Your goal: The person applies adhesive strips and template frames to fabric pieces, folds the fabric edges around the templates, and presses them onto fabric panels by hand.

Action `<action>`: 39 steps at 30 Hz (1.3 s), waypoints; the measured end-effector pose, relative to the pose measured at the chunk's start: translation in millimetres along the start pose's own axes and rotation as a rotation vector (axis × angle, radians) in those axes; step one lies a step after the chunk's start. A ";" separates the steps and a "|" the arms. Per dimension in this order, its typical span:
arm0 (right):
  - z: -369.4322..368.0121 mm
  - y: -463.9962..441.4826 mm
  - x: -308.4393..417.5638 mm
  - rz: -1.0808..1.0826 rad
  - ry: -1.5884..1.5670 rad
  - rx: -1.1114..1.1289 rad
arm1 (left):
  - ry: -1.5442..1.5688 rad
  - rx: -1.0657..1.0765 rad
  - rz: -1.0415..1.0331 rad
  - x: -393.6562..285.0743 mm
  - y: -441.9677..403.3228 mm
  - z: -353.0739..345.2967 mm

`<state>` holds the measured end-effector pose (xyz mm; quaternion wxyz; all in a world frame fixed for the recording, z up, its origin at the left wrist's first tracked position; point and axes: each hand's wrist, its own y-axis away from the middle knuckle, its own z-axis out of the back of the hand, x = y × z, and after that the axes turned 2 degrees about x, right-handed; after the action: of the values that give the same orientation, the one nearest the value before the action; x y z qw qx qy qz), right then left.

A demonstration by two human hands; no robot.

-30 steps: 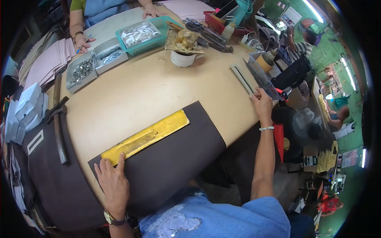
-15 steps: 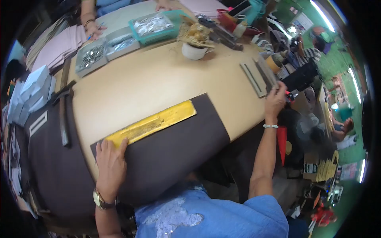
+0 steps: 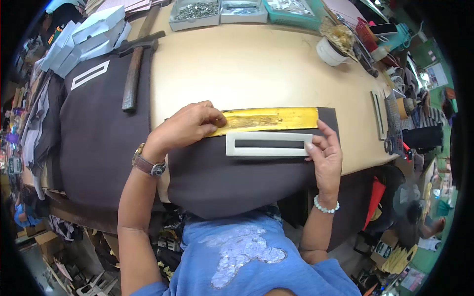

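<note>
Plainly, the right hand (image 3: 327, 158) pinches the white slotted frame (image 3: 269, 152) over the dark sheet (image 3: 237, 182), just beside the yellow strip (image 3: 296, 118). The left hand (image 3: 184, 124) curls at the strip's left end; whether its grip holds anything, I cannot tell.

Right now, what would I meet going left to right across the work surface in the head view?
White frame on dark material, wooden-handled hammer, left hand, pale slotted frame, right hand holding it, another slotted frame, mesh basket.
</note>
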<state>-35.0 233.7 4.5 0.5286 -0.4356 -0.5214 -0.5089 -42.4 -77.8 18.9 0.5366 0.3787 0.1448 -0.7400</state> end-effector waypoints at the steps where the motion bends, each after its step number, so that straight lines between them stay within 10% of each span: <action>1: -4.4 0.3 -4.5 -0.037 0.019 0.025 | 0.016 0.007 0.005 0.3 0.4 0.0; 39: -22.3 -7.5 -8.2 -0.029 0.329 -0.236 | -0.048 -0.072 -0.013 -10.1 9.1 -9.9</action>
<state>-39.5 211.4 -5.9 0.5444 -0.3979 -0.3708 -0.6386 -28.8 -68.1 21.2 0.5485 0.3403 0.1606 -0.7467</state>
